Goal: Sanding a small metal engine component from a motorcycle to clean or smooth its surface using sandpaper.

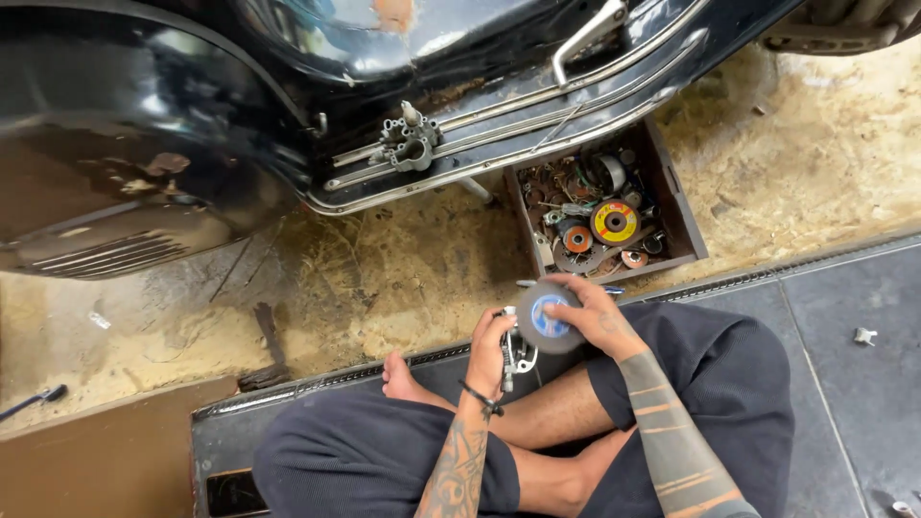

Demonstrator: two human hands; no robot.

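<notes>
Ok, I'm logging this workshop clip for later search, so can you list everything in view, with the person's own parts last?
scooter body: one, black and glossy, across the top, with chrome floor rails
carburettor-like metal part: one, grey, resting on the scooter's floor rails
parts tray: one, brown and square, on the sandy floor under the scooter, filled with rusty parts and discs
yellow-labelled disc: one, inside the tray
small metal piece: one, silvery, on the dark tiles at right
dark tool: one, at the left edge of the floor
grinding disc: one, grey with a blue centre, under the right hand
small metal part: one, silvery, in the left hand
left hand: grips the small metal part
right hand: rests on the disc
</notes>
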